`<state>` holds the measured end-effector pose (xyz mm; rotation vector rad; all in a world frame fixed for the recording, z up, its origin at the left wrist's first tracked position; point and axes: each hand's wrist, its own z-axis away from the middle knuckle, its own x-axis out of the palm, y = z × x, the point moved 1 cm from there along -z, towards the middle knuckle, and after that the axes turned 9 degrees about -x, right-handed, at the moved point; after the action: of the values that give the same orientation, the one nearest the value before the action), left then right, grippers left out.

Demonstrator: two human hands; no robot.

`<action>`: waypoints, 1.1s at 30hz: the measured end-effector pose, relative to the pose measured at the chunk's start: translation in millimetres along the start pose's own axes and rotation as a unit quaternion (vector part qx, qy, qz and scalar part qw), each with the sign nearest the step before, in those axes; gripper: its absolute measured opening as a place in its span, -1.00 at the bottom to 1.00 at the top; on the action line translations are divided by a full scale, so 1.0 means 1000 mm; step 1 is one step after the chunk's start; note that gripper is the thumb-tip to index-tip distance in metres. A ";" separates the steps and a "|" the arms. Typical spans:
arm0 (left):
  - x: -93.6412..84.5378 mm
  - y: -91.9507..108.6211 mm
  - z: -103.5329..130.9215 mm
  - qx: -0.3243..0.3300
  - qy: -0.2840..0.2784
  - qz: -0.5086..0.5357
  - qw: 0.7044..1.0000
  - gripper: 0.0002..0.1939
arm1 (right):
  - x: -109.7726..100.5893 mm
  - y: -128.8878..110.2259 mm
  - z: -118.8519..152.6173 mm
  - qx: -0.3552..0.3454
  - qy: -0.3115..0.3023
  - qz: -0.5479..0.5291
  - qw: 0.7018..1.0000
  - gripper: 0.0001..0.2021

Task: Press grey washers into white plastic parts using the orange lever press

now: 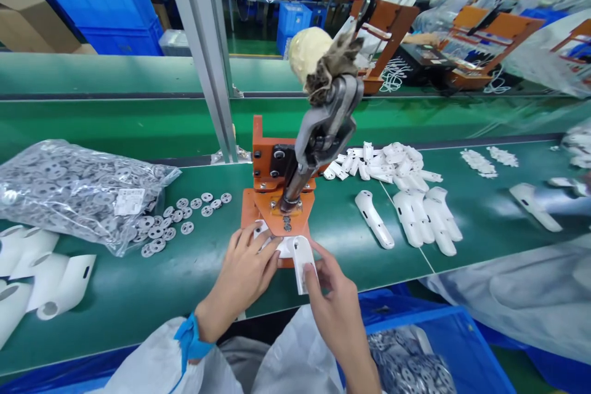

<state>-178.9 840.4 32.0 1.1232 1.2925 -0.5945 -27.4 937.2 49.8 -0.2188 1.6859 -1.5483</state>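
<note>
An orange press fixture (284, 212) with a metal toggle lever (323, 126) and a cream knob (308, 54) stands in front of me. My left hand (244, 263) rests at the fixture's lower left, its fingers bent over a white plastic piece (261, 233). In my right hand (330, 286), a white plastic part (302, 263) is pinched between thumb and fingers at the fixture's lower right edge. Both pieces lie under the front of the fixture, where their far ends are partly hidden. Round grey discs (187, 212) lie loose to the left.
A clear bag of grey discs (69, 191) and white curved shells (60, 283) lie left. White handle-shaped parts (375, 220) and a pile of small white pieces (392, 160) are right. A metal post (203, 43) rises behind. A blue bin (471, 345) sits below right.
</note>
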 end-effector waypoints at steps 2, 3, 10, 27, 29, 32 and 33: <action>-0.001 0.000 -0.001 -0.001 -0.013 0.006 1.000 -0.64 | 0.001 0.000 -0.002 -0.006 0.009 0.006 1.000 -0.53; -0.001 -0.001 0.000 0.000 -0.022 0.015 1.000 -0.64 | 0.003 0.001 -0.004 -0.009 0.011 0.009 1.000 -0.54; 0.008 -0.012 0.019 -0.083 -0.038 0.225 0.970 -0.41 | 0.027 -0.008 -0.018 -0.014 0.000 0.103 0.995 -0.61; 0.024 -0.028 0.008 -0.079 -0.034 0.288 0.954 -0.32 | 0.024 -0.026 -0.031 -0.043 -0.109 0.227 0.967 -0.67; 0.025 -0.028 0.007 -0.079 -0.021 0.273 0.959 -0.32 | 0.010 -0.028 -0.032 -0.038 -0.098 0.199 0.974 -0.63; 0.022 -0.027 0.005 -0.070 -0.017 0.266 0.961 -0.30 | -0.027 -0.052 -0.044 -0.045 0.058 0.153 0.985 -0.51; 0.021 -0.027 0.005 -0.067 -0.019 0.270 0.960 -0.30 | -0.042 -0.066 -0.053 -0.069 0.130 0.130 0.981 -0.50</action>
<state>-195.2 830.4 3.4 1.2754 0.9185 -0.1167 -60.6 987.7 122.8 0.1356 1.9403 -1.3104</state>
